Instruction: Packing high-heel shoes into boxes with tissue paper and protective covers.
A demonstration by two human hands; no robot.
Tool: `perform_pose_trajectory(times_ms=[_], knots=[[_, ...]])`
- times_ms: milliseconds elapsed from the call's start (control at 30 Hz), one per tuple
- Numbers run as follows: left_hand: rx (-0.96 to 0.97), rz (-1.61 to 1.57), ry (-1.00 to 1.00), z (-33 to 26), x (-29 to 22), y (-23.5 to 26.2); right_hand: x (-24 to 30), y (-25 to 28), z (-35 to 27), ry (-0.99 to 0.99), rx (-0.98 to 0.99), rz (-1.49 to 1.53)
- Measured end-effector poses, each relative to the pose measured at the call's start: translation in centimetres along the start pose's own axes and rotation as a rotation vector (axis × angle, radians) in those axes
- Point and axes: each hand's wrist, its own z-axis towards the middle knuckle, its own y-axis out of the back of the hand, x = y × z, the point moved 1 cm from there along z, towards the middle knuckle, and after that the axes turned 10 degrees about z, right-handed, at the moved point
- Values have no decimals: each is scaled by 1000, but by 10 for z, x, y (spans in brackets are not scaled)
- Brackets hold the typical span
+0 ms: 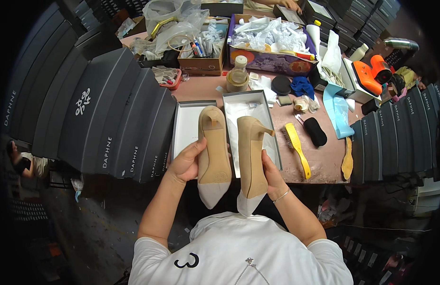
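My left hand [186,159] is closed round the side of a beige heeled shoe [214,156], whose tan sole faces up and whose pale toe points toward me. In my right hand [272,171] is a second beige heeled shoe [252,156], tilted on its side so that its heel sticks out to the right. Both shoes hang over the table's front edge, side by side and apart. Behind them lie the two halves of an open shoebox: a grey-edged white tray [186,118] on the left and another [258,99] lined with white paper on the right.
Stacks of dark shoeboxes flank me at left [99,109] and right [396,128]. A yellow-handled brush [298,151], black brush [315,131] and blue cloth [302,87] lie right. Behind stand a glue jar [237,76], a paper-filled carton [263,59] and an orange tool [367,78]. Another person's hand shows far back.
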Motion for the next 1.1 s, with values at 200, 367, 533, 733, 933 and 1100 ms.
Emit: perform_pose_trajectory(times_ms=[200,367,533,733,933,1100], knots=[[-817,1210,-414,5,-9,33,5,-1,4,72,-8,-20],[-194,1054,-492,-5,25,-59,1,-1,5,37,38,-1],[-351,491,-529,19,63,-95,-4,-9,-3,93,15,-213],[-489,196,-492,51,56,-63,-13,-9,-10,124,62,-353],[-517,390,-301,-18,57,-27,21,-70,-16,38,172,-868],[-26,-307,60,-55,66,-32,-7,-107,6,510,798,-1973]])
